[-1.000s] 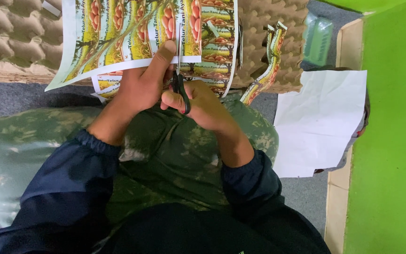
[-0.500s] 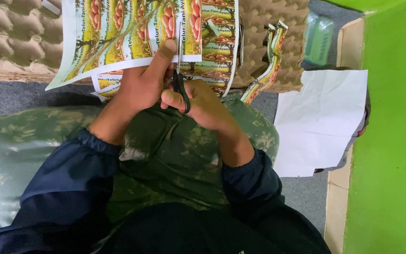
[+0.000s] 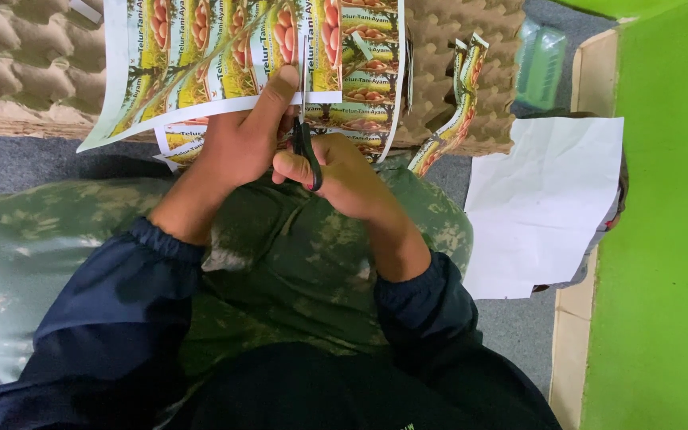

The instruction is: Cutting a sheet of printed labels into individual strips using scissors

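My left hand (image 3: 240, 139) pinches the lower edge of a printed label sheet (image 3: 201, 48), thumb on top, holding it up in front of me. My right hand (image 3: 344, 171) grips black-handled scissors (image 3: 306, 143) whose blades point up into the sheet, between two columns of yellow and green labels. A cut-off strip of labels (image 3: 372, 56) hangs to the right of the blades. More printed paper (image 3: 181, 139) lies under the sheet. Both sleeves are dark blue.
Brown egg trays (image 3: 25, 64) lie stacked ahead on the grey floor. A loose label strip (image 3: 455, 119) rests on the right tray. A white paper sheet (image 3: 539, 203), a green bottle (image 3: 541, 64) and a bright green surface (image 3: 662, 239) are at the right. A camouflage cushion (image 3: 296, 255) covers my lap.
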